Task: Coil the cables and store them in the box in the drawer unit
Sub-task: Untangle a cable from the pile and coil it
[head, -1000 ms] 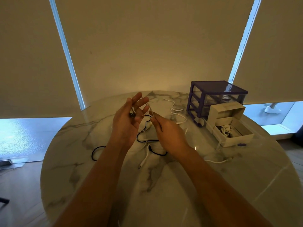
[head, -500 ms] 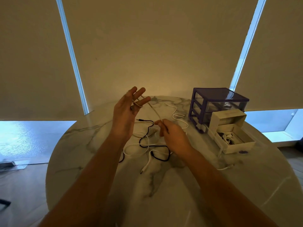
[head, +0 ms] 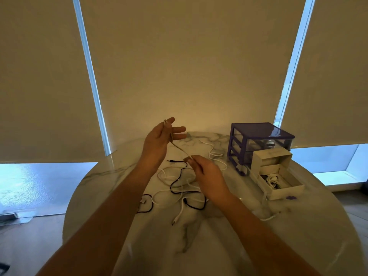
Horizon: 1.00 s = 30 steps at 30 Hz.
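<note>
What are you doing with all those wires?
A person is winding up a white cable. The left hand is raised with the cable looped at its fingers, and the right hand pinches the cable lower down, stretching it between them. More white and black cables lie tangled on the marble table. Beside the purple drawer unit, an open box already holds some cable.

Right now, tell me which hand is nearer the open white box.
Right. The right hand pinches a white cable just left of the open white box; the left hand is raised farther left, the cable looped around its fingers.
</note>
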Available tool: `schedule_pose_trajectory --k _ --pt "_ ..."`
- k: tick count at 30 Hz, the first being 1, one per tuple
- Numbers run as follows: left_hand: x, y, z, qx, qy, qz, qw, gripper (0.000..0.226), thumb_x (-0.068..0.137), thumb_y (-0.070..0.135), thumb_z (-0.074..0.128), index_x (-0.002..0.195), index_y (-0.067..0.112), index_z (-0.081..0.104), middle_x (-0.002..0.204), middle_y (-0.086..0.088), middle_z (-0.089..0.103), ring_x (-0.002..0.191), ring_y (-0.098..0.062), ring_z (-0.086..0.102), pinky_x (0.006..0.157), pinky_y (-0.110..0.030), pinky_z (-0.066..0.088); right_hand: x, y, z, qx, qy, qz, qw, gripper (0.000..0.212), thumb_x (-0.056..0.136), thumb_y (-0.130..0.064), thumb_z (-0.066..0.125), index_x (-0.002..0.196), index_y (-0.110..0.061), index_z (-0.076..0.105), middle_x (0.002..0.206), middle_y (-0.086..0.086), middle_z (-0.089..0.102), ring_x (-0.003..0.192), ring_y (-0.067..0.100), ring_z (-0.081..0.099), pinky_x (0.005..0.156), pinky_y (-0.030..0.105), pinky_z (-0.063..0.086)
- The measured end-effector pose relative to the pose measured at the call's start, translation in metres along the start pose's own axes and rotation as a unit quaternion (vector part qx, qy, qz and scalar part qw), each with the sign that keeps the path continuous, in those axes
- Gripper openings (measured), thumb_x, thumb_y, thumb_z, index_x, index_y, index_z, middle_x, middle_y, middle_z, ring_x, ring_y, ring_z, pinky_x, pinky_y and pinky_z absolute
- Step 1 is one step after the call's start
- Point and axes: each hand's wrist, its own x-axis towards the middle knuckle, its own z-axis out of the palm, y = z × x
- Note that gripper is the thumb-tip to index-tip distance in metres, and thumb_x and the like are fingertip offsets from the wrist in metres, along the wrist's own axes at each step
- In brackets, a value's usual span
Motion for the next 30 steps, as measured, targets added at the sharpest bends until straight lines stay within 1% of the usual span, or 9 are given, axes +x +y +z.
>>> schedule_pose_trajectory --k 5,8,10,15,19,22,24,27,30 --pt "0.005 0.005 -0.002 0.135 -0.058 0.034 0.989 0.03 0.104 0.026 0.036 0.122 0.015 0.056 0.096 0.003 0.071 0.082 -0.008 0.071 0.084 -0.019 0.049 0.007 -0.023 -0.008 -0.014 0.016 0.025 0.999 0.031 0.098 -0.04 0.046 0.105 -0.022 0.07 0.084 -0.004 0.069 0.071 0.009 0.059 0.064 0.028 0.045" --pt "0.006 0.011 -0.002 0.209 -0.087 0.062 0.972 0.027 0.105 0.024 0.035 0.114 0.018 0.059 0.094 0.004 0.07 0.08 -0.002 0.068 0.079 -0.014 0.048 0.015 -0.04 -0.016 -0.051 -0.013 0.048 0.997 0.032 0.098 -0.04 0.045 0.1 -0.021 0.072 0.09 -0.002 0.07 0.077 0.014 0.061 0.068 0.031 0.048" --pt "0.006 0.014 -0.005 0.264 -0.1 0.084 0.956 0.027 0.105 0.022 0.034 0.114 0.015 0.059 0.094 0.003 0.07 0.084 -0.005 0.068 0.082 -0.019 0.049 0.021 -0.053 -0.025 -0.082 -0.029 0.055 0.995 0.031 0.095 -0.038 0.047 0.095 -0.019 0.072 0.087 0.002 0.07 0.075 0.019 0.062 0.07 0.035 0.052" --pt "0.002 0.022 -0.013 0.359 -0.137 0.105 0.917 0.029 0.105 0.028 0.034 0.109 0.011 0.058 0.09 0.003 0.068 0.085 -0.007 0.064 0.079 -0.02 0.046 0.036 -0.082 -0.056 -0.097 -0.004 0.059 0.993 0.03 0.088 -0.042 0.057 0.08 -0.016 0.071 0.079 0.001 0.068 0.07 0.017 0.06 0.066 0.033 0.049" --pt "0.001 0.026 -0.012 0.349 -0.133 0.1 0.922 0.031 0.104 0.026 0.035 0.103 0.006 0.058 0.074 0.007 0.062 0.076 -0.015 0.061 0.075 -0.028 0.044 0.051 -0.088 -0.073 -0.088 0.039 0.043 0.994 0.033 0.084 -0.05 0.065 0.077 -0.017 0.066 0.086 -0.002 0.063 0.079 0.015 0.058 0.066 0.029 0.044" --pt "0.002 0.028 -0.008 0.332 -0.111 0.09 0.932 0.03 0.104 0.028 0.034 0.094 0.016 0.06 0.071 0.012 0.057 0.066 -0.007 0.057 0.066 -0.013 0.041 0.06 -0.091 -0.081 -0.046 0.018 0.025 0.998 0.03 0.081 -0.048 0.069 0.079 -0.018 0.067 0.082 -0.005 0.061 0.072 0.008 0.052 0.062 0.026 0.038" --pt "0.002 0.03 -0.007 0.317 -0.094 0.079 0.94 0.033 0.104 0.032 0.033 0.083 0.02 0.056 0.068 0.008 0.056 0.061 -0.004 0.052 0.064 -0.012 0.039 0.059 -0.089 -0.086 -0.001 -0.012 0.021 1.0 0.025 0.082 -0.041 0.071 0.087 -0.016 0.068 0.074 -0.011 0.055 0.065 0.003 0.046 0.057 0.02 0.033" --pt "0.003 0.026 -0.012 0.263 -0.057 0.048 0.962 0.037 0.105 0.032 0.032 0.076 0.02 0.051 0.064 -0.001 0.054 0.063 -0.011 0.051 0.072 -0.026 0.04 0.051 -0.071 -0.088 0.009 -0.037 0.029 0.999 0.015 0.086 -0.025 0.07 0.097 -0.016 0.066 0.071 -0.01 0.048 0.062 0.003 0.042 0.055 0.015 0.033" --pt "0.004 0.021 -0.017 0.166 -0.011 -0.022 0.986 0.036 0.105 0.029 0.034 0.076 0.018 0.052 0.063 -0.001 0.051 0.064 -0.016 0.051 0.089 -0.039 0.046 0.039 -0.041 -0.077 0.007 -0.049 0.07 0.996 0.014 0.089 -0.016 0.065 0.101 -0.009 0.068 0.091 0.001 0.061 0.081 0.009 0.054 0.07 0.019 0.041"
